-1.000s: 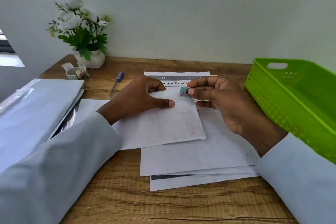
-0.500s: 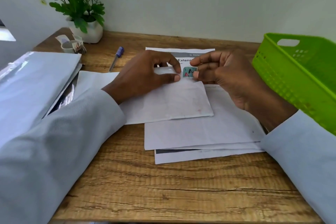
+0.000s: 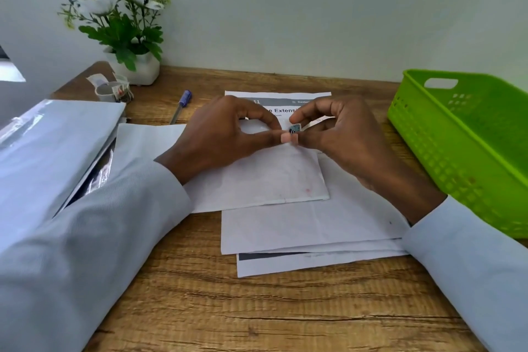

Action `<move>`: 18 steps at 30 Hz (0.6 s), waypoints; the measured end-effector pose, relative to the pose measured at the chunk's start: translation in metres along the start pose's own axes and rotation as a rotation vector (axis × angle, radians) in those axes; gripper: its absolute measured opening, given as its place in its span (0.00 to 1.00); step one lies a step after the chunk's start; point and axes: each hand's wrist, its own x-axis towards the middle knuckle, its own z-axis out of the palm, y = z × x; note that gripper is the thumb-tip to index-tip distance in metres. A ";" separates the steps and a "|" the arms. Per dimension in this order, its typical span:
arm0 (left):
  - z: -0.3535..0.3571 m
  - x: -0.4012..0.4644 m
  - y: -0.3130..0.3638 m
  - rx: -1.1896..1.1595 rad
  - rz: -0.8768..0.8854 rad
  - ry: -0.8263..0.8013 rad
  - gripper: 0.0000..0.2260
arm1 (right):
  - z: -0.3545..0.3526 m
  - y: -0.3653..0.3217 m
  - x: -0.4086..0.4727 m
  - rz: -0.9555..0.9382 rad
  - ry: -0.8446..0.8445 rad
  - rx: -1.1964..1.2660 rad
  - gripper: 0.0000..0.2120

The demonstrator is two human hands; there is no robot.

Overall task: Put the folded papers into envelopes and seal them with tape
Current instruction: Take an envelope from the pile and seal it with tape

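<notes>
While both hands meet over the far edge of the envelope [image 3: 265, 177], the left hand [image 3: 225, 137] rests on it with thumb and forefinger curled into a ring, their tips pressing on the paper near its top right corner. The right hand [image 3: 340, 134] has its thumb and forefinger pinched on a small scrap of patterned tape [image 3: 295, 128], held just above that same corner and touching the left thumb tip. Its other fingers are curled under, out of sight.

The envelope lies flat on a stack of papers [image 3: 314, 231], which sits on the wooden desk [image 3: 257, 308]. It overlaps the stack's upper left part, and its left end is covered by the left sleeve [image 3: 94, 237]. A printed sheet with a grey header band and bold black letters shows beyond the fingers; whether it belongs to the stack cannot be told.

To the left lies a pile of pale folders [image 3: 54, 146], with clear plastic showing at its edge. Behind it stands a tape roll [image 3: 113, 91] with loose ends, just beside a white pot [image 3: 143, 68] of white flowers against the wall. A pen [image 3: 181, 104] with a blue cap lies between the roll and the printed sheet. On the right sits a green basket [image 3: 457, 151], near the right wrist but apart from it.
</notes>
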 end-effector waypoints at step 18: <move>-0.001 0.001 -0.001 0.060 0.043 0.089 0.06 | -0.004 -0.002 0.003 0.038 0.041 0.087 0.09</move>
